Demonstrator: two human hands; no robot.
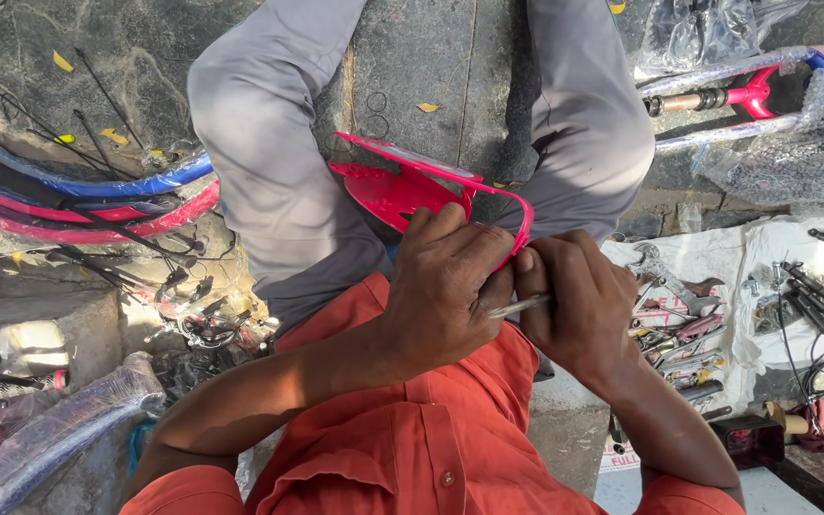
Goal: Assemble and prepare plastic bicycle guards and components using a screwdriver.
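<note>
Pink plastic guard [402,191], curved and ribbed, held over the lap between grey trouser legs [269,162]. Head view: left hand [445,286] clamped on the guard's near end, fingers wrapped over its rim. Right hand [579,305] closed around a thin metal tool [519,306], tip touching the left hand's side. To the right, spanners [665,272] and bolts [798,286] on white cloth [717,253]. To the left, blue and pink wrapped tubes [97,195].

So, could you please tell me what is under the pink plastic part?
Under the pink plastic part are the person's grey trousers and stone ground. The left hand covers its near end, beside the right hand holding a thin metal tool.
</note>
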